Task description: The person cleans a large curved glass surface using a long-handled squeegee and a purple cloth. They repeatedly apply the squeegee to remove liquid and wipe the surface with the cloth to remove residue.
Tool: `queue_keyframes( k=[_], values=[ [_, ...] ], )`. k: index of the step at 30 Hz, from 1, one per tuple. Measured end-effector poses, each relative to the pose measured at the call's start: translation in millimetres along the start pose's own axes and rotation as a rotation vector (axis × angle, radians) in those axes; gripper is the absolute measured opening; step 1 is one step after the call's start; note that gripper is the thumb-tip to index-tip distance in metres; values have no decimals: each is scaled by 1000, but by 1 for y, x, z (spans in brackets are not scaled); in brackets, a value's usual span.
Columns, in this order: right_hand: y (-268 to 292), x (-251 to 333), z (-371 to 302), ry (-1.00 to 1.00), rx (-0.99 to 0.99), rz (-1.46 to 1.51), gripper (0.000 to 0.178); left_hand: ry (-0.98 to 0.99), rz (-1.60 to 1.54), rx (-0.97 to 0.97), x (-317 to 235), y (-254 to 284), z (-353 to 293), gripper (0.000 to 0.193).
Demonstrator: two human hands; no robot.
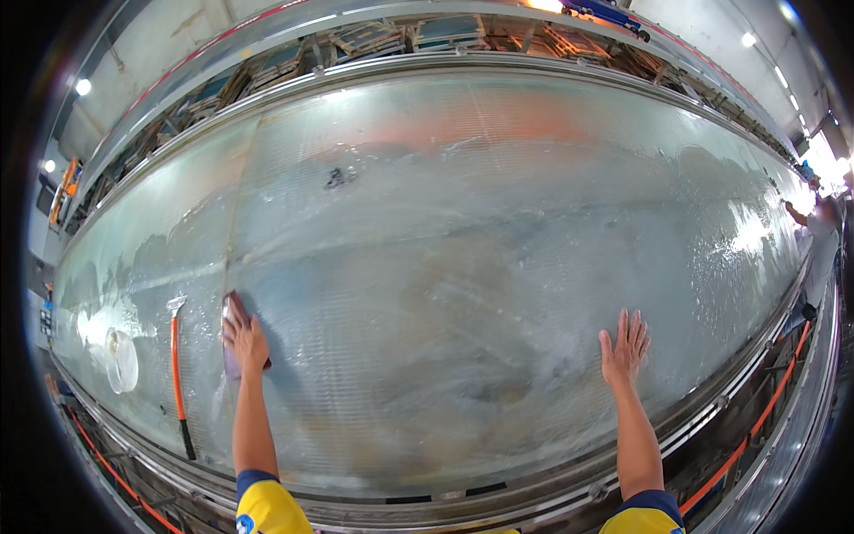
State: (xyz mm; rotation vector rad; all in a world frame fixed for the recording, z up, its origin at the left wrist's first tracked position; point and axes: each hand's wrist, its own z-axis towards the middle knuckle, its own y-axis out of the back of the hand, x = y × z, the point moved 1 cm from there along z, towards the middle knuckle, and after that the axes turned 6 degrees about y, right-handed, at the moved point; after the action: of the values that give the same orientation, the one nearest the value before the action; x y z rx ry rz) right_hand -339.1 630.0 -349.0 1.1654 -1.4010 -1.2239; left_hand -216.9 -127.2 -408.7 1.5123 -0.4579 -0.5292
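Observation:
My left hand grips a flat, oblong reddish-brown block, its fingers laid across the top. The block rests on a large wet, translucent greenish sheet with fine ribbing under a cloudy film. To the right, my right hand is open, fingers stretched out, palm down at the sheet and holding nothing. Left of the block lies a long scraper with an orange shaft, black grip and pale head. Farther left is a clear round plastic tub.
A small dark patch lies on the far part of the sheet. Metal rails edge the table, with stacked wooden frames beyond. At the far right, another person stands by the table. An orange bar runs below the near right edge.

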Motion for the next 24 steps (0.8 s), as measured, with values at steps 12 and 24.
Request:
queue_keyframes(
  k=[12, 24],
  values=[
    [2, 8, 65, 149, 6, -51, 80, -1047, -221, 34, -541, 13, -182, 58],
    [-7, 12, 65, 175, -13, -95, 76, -777, 76, -209, -233, 14, 70, 58]
  ],
)
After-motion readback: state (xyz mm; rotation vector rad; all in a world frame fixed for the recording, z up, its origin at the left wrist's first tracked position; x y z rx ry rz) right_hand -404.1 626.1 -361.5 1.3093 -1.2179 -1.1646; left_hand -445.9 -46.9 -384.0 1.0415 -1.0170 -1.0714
